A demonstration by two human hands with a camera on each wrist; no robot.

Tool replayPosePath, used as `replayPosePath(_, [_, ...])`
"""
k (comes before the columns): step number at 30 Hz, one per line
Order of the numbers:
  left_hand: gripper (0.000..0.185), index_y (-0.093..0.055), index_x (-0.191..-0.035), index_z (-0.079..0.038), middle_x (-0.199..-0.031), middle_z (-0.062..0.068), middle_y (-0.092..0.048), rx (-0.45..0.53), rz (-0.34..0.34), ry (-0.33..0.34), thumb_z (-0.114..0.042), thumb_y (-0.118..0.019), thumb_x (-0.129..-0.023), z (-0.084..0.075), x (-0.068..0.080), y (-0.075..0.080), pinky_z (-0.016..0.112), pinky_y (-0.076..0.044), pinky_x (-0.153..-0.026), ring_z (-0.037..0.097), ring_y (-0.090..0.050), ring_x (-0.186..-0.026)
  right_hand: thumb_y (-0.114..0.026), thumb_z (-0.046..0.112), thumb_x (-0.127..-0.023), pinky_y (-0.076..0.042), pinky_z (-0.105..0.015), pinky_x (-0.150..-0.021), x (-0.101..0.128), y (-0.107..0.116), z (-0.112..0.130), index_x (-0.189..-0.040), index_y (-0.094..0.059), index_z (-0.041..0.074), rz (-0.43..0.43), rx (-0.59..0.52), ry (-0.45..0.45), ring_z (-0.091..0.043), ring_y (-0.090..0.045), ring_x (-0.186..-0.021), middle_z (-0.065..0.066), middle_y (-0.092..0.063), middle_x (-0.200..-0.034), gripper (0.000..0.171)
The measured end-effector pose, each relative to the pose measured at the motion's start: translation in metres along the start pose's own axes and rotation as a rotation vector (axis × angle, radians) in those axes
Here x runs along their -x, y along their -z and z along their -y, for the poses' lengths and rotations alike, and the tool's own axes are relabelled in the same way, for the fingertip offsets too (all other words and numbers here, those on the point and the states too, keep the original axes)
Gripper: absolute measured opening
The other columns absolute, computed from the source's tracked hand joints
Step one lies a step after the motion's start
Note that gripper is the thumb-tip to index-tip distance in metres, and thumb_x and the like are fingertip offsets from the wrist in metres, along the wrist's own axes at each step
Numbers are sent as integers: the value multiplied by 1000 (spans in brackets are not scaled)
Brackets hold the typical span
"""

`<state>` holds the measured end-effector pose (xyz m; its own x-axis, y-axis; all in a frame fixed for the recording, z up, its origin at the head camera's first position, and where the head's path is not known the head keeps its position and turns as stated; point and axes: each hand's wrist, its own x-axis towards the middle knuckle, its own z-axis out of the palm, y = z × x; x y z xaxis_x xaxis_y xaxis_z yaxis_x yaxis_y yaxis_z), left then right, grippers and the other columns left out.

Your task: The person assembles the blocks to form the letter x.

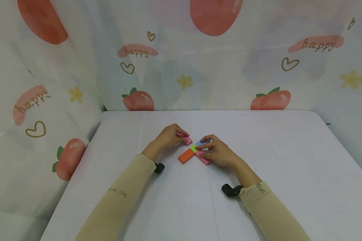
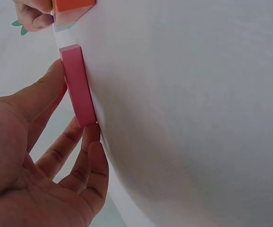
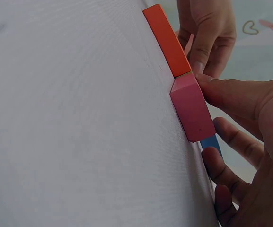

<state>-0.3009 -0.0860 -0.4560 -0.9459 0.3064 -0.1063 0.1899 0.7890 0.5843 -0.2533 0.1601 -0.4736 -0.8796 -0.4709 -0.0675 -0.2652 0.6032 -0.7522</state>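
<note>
In the head view my left hand (image 1: 170,136) pinches a pink block (image 1: 187,141) by its sides. The left wrist view shows this block (image 2: 78,87) between the thumb and the fingers, low over the white table. My right hand (image 1: 220,152) lies over a cross-like group of blocks, its fingers spread and lightly bent. The thumb is at a second pink block (image 1: 203,158), one fingertip at the small green block (image 1: 194,148), another at the blue block (image 1: 200,142). An orange block (image 1: 186,156) extends from the green one toward the front left, with no finger on it.
The white cloth-covered table (image 1: 181,207) surrounds the blocks. A printed curtain (image 1: 217,67) hangs behind the table and along its sides. Black wrist-worn devices, one on the left (image 1: 159,168) and one on the right (image 1: 231,190), jut out by the sleeves.
</note>
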Motion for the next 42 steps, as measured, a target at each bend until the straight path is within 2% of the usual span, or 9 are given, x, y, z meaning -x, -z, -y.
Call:
replayPosePath(11, [24, -76, -105, -30, -103, -8, -56, 23, 3, 1, -34, -77, -82, -2, 2, -1, 29, -46, -83, 13, -52, -95, -73, 32, -87, -39, -41, -94, -1, -1, -2, -113, -72, 33, -1, 9, -7, -20, -49, -113, 10, -43, -135, 26])
replayPosePath(27, [24, -75, -105, -31, -105, -7, -56, 15, 13, 17, -35, -77, -82, -7, 4, -3, 31, -47, -85, 14, -52, -98, -73, 31, -87, -39, -42, -95, 0, 0, 0, -114, -72, 30, -2, 8, -11, -20, -49, -114, 9, -44, -135, 27])
replayPosePath(42, [23, -75, -104, -31, -104, -7, -56, 18, 14, -9, -35, -77, -82, -6, 4, -4, 31, -47, -86, 14, -53, -98, -73, 30, -86, -39, -42, -95, 0, 0, 1, -114, -73, 30, 3, 3, -10, -21, -49, -114, 8, -44, -135, 27])
